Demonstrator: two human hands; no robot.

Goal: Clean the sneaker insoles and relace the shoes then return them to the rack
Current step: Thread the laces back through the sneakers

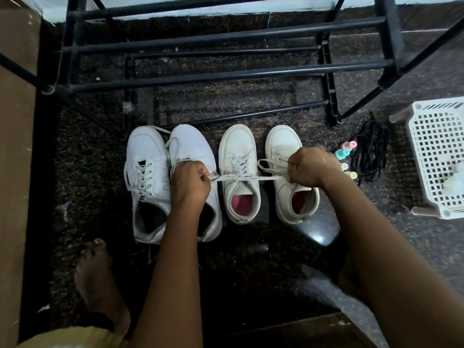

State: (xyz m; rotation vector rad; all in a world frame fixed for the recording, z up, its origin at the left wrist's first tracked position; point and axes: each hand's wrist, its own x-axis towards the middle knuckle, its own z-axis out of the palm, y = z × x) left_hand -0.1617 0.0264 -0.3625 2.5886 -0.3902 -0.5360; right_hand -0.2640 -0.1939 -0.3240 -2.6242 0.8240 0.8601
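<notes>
Head view gives us the black tube rack at the top, its bars bare and standing on the dark speckled floor, so we judge that the return step is not yet done. A white perforated basket sits at the right edge, close enough to serve as a supply bin. Four shoes stand in a row just in front of the rack, toes toward it. The white sneakers are on the left and the cream sneakers on the right. Pink insoles already lie inside the cream pair, which suggests to us that cleaning is over and lacing is the step in hand. The left hand hovers over the inner white sneaker with its fingers curled tight, pinching one end of a pale lace. The right hand, likewise closed, grips the other end above the outer cream sneaker. Pulled apart, they hold the lace taut across the row, probably to even its two halves, and a slack loop lies by the right hand. We cannot tell whether it is threaded through an eyelet. A heap of black laces and some small pastel bottles lie beside the basket.
</notes>
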